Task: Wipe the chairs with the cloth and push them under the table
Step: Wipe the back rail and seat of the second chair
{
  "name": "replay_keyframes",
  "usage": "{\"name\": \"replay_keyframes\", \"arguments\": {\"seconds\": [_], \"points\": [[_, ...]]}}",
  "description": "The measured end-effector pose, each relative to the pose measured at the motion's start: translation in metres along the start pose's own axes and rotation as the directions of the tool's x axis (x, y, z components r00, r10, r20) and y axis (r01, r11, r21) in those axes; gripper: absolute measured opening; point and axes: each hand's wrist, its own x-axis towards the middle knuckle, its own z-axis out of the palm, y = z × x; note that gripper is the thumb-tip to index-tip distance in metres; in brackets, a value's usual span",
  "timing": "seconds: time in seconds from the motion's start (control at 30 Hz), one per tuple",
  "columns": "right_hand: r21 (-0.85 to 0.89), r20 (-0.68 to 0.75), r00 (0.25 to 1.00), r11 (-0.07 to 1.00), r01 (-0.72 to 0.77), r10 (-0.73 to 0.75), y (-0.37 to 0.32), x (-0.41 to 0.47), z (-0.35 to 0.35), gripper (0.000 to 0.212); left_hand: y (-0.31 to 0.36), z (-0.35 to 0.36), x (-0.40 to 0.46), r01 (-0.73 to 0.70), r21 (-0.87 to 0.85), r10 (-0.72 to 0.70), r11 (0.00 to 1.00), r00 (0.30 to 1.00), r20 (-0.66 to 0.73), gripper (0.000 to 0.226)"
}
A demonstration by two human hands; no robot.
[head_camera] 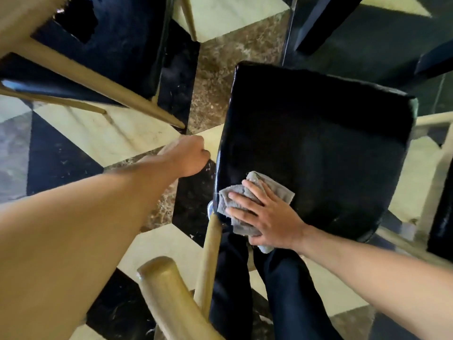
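Our right hand [266,214] presses the cloth [255,207] flat, fingers spread, at the seat's [318,148] near corner; unwiped seat stretches beyond our fingertips. Left hand [190,157] grips the chair frame, fingers curled.

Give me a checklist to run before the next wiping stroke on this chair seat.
1. Cloth under the right hand: ok, fingers lie flat on it.
2. Cloth on the black seat: ok, at its near left corner, partly overhanging.
3. Left hand steadying the chair: ok, it grips a wooden part beside the seat.
4. Seat ahead free of objects: ok.
5. Seat already clean: cannot tell.
6. Room under the table: cannot tell.
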Motion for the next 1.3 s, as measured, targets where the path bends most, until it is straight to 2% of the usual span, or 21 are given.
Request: {"name": "replay_keyframes", "arguments": {"seconds": [0.07, 0.13, 0.17, 0.2, 0.23, 0.3, 0.33, 0.37, 0.4, 0.43, 0.57, 0.67, 0.7, 0.77, 0.83, 0.9, 0.97, 1.03, 1.13, 1.2, 1.3], "points": [[-0.011, -0.021, 0.996, 0.996, -0.085, 0.085, 0.030, -0.025, -0.008, 0.082, 0.021, -0.006, 0.005, -0.063, 0.069, 0.061, 0.996, 0.998, 0.025, 0.018], [0.026, -0.114, 0.914, 0.921, -0.389, 0.389, 0.065, -0.050, -0.019, 0.084, 0.042, -0.015, 0.009, -0.102, 0.107, 0.099, 0.989, 0.995, 0.034, 0.023], [0.062, -0.152, 0.804, 0.817, -0.573, 0.575, 0.085, -0.062, -0.026, 0.083, 0.052, -0.019, 0.012, -0.112, 0.109, 0.109, 0.988, 0.994, 0.033, 0.022], [0.117, -0.172, 0.645, 0.666, -0.737, 0.744, 0.101, -0.066, -0.030, 0.082, 0.055, -0.023, 0.013, -0.102, 0.107, 0.099, 0.989, 0.995, 0.030, 0.020], [0.195, -0.171, 0.441, 0.468, -0.862, 0.881, 0.121, -0.080, -0.038, 0.080, 0.071, -0.024, 0.015, -0.110, 0.114, 0.108, 0.987, 0.994, 0.022, 0.019], [0.384, -0.080, 0.066, 0.092, -0.919, 0.995, 0.142, -0.087, -0.049, 0.082, 0.090, -0.021, 0.016, -0.134, 0.115, 0.132, 0.984, 0.991, 0.021, 0.020], [0.439, -0.035, -0.050, -0.029, -0.898, 0.998, 0.144, -0.088, -0.052, 0.085, 0.102, -0.018, 0.017, -0.158, 0.106, 0.156, 0.982, 0.987, 0.025, 0.021], [0.448, -0.024, -0.098, -0.077, -0.891, 0.995, 0.138, -0.086, -0.052, 0.085, 0.111, -0.014, 0.016, -0.175, 0.089, 0.172, 0.981, 0.984, 0.035, 0.023], [0.427, -0.043, -0.090, -0.064, -0.902, 0.995, 0.124, -0.081, -0.047, 0.083, 0.119, -0.011, 0.015, -0.183, 0.071, 0.180, 0.981, 0.983, 0.044, 0.023], [0.404, -0.067, -0.033, -0.003, -0.915, 0.997, 0.105, -0.076, -0.041, 0.081, 0.125, -0.007, 0.014, -0.185, 0.057, 0.182, 0.981, 0.982, 0.051, 0.024], [0.333, 0.002, 0.342, 0.322, -0.886, 0.940, 0.012, -0.052, -0.020, 0.083, 0.142, 0.004, 0.008, -0.169, 0.029, 0.166, 0.985, 0.983, 0.078, 0.026], [0.248, 0.024, 0.704, 0.678, -0.692, 0.710, -0.046, -0.029, -0.010, 0.088, 0.139, 0.007, 0.005, -0.149, 0.056, 0.144, 0.987, 0.986, 0.088, 0.027], [0.238, 0.031, 0.796, 0.769, -0.593, 0.604, -0.057, -0.025, -0.007, 0.088, 0.136, 0.008, 0.004, -0.141, 0.070, 0.135, 0.988, 0.987, 0.083, 0.027], [0.225, 0.034, 0.896, 0.870, -0.438, 0.442, -0.064, -0.026, -0.002, 0.080, 0.127, 0.009, 0.000, -0.115, 0.086, 0.108, 0.990, 0.991, 0.083, 0.027], [0.173, 0.071, 0.941, 0.925, -0.338, 0.331, -0.053, -0.038, -0.002, 0.082, 0.117, 0.010, -0.005, -0.097, 0.113, 0.088, 0.989, 0.992, 0.087, 0.026], [0.101, 0.132, 0.962, 0.962, -0.253, 0.239, -0.032, -0.059, -0.003, 0.097, 0.107, 0.008, -0.011, -0.080, 0.133, 0.068, 0.988, 0.993, 0.092, 0.025], [0.048, 0.164, 0.961, 0.971, -0.235, 0.225, -0.009, -0.087, -0.008, 0.108, 0.099, 0.005, -0.015, -0.065, 0.115, 0.055, 0.991, 0.995, 0.086, 0.025], [0.030, 0.194, 0.947, 0.963, -0.269, 0.258, 0.012, -0.117, -0.013, 0.113, 0.094, 0.003, -0.018, -0.052, 0.104, 0.043, 0.993, 0.995, 0.087, 0.026], [0.035, 0.214, 0.916, 0.935, -0.354, 0.339, 0.034, -0.155, -0.028, 0.099, 0.094, 0.001, -0.020, -0.037, 0.098, 0.028, 0.995, 0.995, 0.095, 0.025], [0.036, 0.228, 0.863, 0.882, -0.470, 0.451, 0.045, -0.172, -0.037, 0.088, 0.099, 0.003, -0.021, -0.036, 0.086, 0.028, 0.996, 0.995, 0.096, 0.026], [0.049, 0.188, 0.731, 0.737, -0.674, 0.656, 0.060, -0.189, -0.046, 0.083, 0.108, 0.010, -0.024, -0.059, 0.084, 0.050, 0.995, 0.994, 0.101, 0.026]]}}
